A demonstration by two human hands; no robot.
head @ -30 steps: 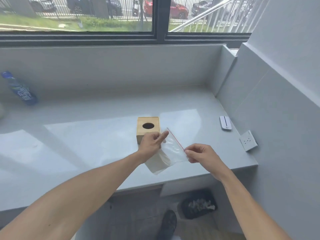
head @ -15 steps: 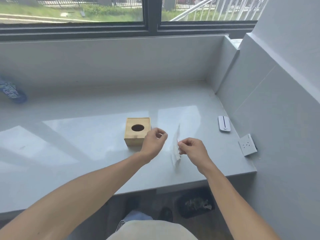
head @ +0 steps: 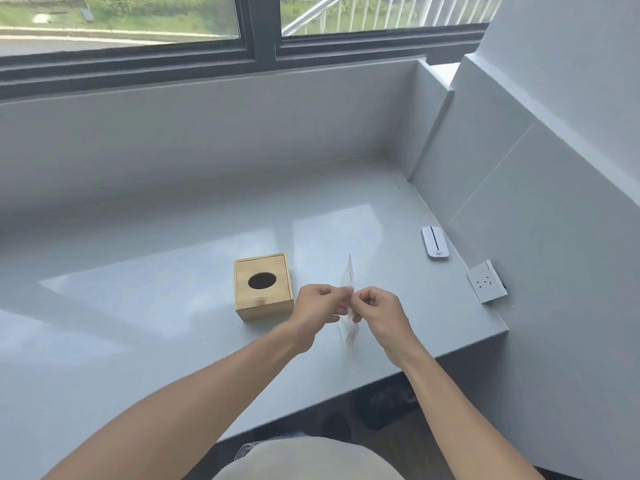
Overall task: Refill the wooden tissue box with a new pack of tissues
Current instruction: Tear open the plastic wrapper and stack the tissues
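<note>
Big windows look down on a shiny white counter [head: 145,341]. On it sits the wooden tissue box [head: 263,286], flat on its bottom, with the dark oval hole on top facing up. The hole's long side runs left to right.

Just to the right of the box, both hands hold a thin clear bag [head: 348,299] up above the counter. The left hand [head: 320,308] and the right hand [head: 377,313] are curled almost closed, each pinching the bag from its own side, with the fingertips nearly touching. The bag stands on its edge, so only a thin sliver shows. Its long side runs up and down, and a red strip sits near the top. I cannot see the tissues inside it.

The step looks like opening the bag. To do it well, each hand should grab one side of the opening and pull slowly apart, so the bag opens without ripping.

A small white gadget [head: 435,242] and a wall socket [head: 486,281] sit far off to the right.
</note>
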